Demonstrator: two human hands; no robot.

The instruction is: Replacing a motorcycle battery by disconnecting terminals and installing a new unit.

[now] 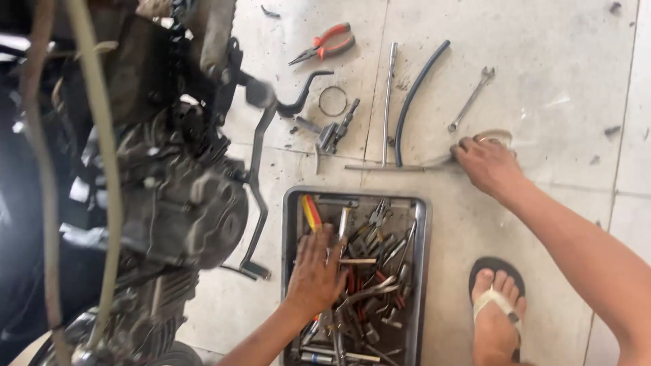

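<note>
L hand [315, 271] flat on tools in tray [422, 271]; R hand [487, 165] gripping rod [393, 167].

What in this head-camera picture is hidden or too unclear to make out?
- Under the left hand: the tools in the metal tray that it covers; whether it grips one is unclear.
- Under the right hand: what its fingers press on the floor, beside a thin rod.
- Tray's near end: cut off by the bottom edge.
- Motorcycle engine: blurred, cropped at the left edge.
- Foot in a sandal: heel cut off below.
</note>
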